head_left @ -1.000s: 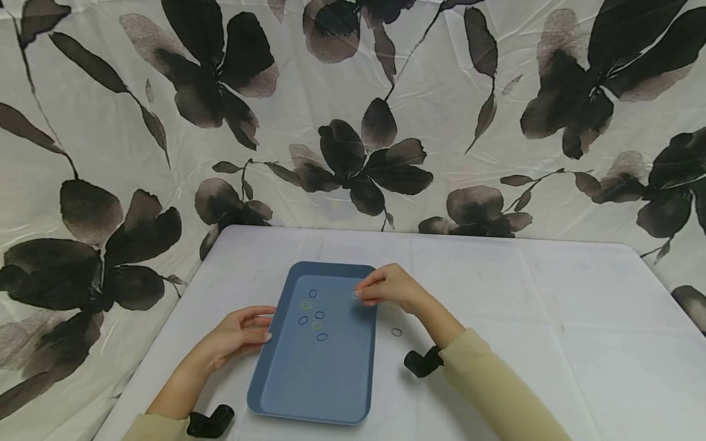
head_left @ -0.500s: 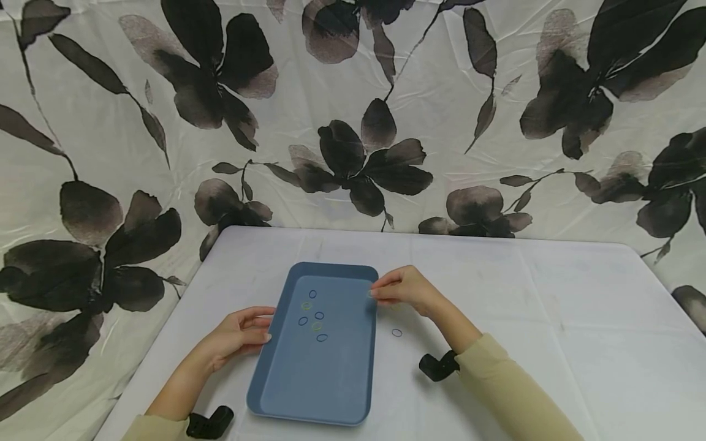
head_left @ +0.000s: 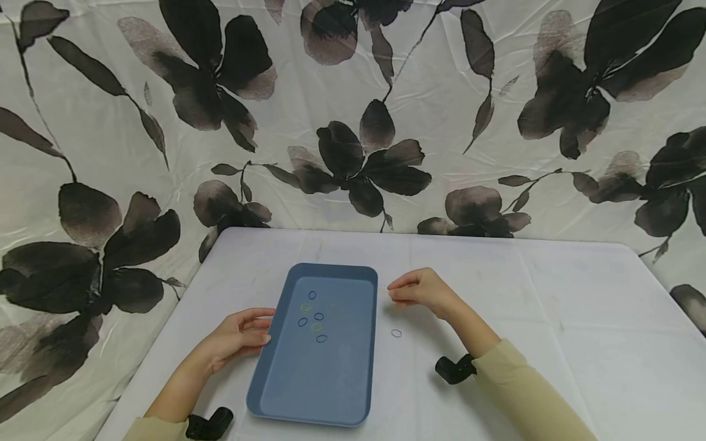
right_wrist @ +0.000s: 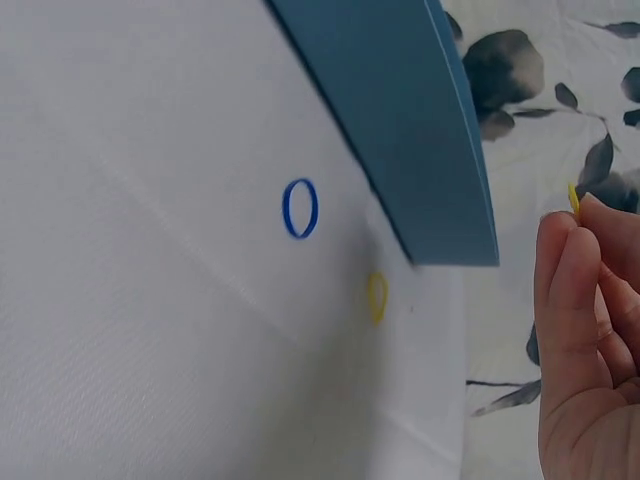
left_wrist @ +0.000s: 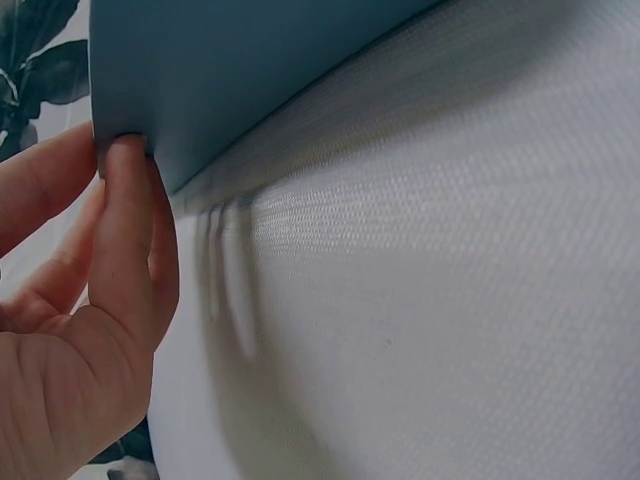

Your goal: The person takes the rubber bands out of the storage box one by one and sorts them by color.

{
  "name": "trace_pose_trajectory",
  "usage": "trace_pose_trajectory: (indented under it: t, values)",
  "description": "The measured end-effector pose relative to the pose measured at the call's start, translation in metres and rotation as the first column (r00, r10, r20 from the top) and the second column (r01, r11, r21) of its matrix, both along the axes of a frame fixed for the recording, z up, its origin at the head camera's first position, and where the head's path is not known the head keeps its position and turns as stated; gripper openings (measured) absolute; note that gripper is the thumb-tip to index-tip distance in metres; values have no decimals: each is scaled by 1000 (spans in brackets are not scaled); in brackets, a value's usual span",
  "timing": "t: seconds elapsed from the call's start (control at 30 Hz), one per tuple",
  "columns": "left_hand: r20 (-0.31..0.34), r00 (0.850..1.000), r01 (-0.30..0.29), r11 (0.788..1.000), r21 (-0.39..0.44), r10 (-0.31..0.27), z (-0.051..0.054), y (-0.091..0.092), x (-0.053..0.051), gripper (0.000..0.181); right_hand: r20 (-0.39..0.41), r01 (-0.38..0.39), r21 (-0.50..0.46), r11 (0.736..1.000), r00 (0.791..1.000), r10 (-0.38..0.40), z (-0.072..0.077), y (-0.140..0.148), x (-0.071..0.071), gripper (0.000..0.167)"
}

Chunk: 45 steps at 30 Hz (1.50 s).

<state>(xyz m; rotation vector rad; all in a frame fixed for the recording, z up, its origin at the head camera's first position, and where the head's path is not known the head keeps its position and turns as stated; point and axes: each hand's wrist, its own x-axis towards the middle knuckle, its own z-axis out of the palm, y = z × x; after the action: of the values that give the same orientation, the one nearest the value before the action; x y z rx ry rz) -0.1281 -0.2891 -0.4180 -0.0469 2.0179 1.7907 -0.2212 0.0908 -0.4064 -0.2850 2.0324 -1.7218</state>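
A blue tray (head_left: 325, 380) lies on the white table. My left hand (head_left: 239, 337) holds its left edge, with the fingertips (left_wrist: 125, 150) at the rim in the left wrist view. Inside the tray's far half lie blue rubber bands (head_left: 322, 339) and yellow rubber bands (head_left: 306, 307), several in all. Just beyond the tray's right edge, my right hand (head_left: 425, 293) is raised over the table, pinching a yellow rubber band (right_wrist: 574, 198) between thumb and fingers. Below it on the cloth are a blue rubber band (right_wrist: 300, 208) and another yellow rubber band (right_wrist: 377, 298).
White cloth covers the table (head_left: 540, 306). Behind its far edge hangs a floral curtain (head_left: 353, 122). Black wrist devices (head_left: 455, 369) are strapped at both cuffs.
My right hand has moved right, from above the tray's far right corner to outside its edge, carrying the yellow rubber band. The left hand and the tray stay put.
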Motion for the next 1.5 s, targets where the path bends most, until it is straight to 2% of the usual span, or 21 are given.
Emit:
trace_pose_trajectory:
  t: [0.17, 0.47, 0.67, 0.83, 1.2, 1.5]
  values:
    - [-3, 1000, 7, 1000, 10, -7, -1, -2, 0, 68, 2, 7, 10, 1000, 1000, -7, -4, 10, 1, 26]
    - [-44, 998, 50, 995, 85, -46, -7, -5, 0, 65, 22, 62, 76, 995, 998, -64, -19, 21, 4, 24]
    - [-5, 1000, 1, 999, 40, 0, -3, 0, 1, 69, 23, 75, 57, 996, 997, -77, -27, 28, 5, 24]
    - [-6, 1000, 5, 999, 39, -4, -1, 0, 2, 67, 29, 88, 42, 995, 996, -89, -31, 32, 5, 24]
    - [-2, 1000, -4, 999, 42, 4, -1, 1, 1, 67, 49, 108, 78, 991, 992, -112, -41, 32, 0, 20]
    - [1, 1000, -9, 1000, 18, 9, -1, -1, 0, 68, 30, 96, 147, 985, 994, -101, -37, 29, -1, 19]
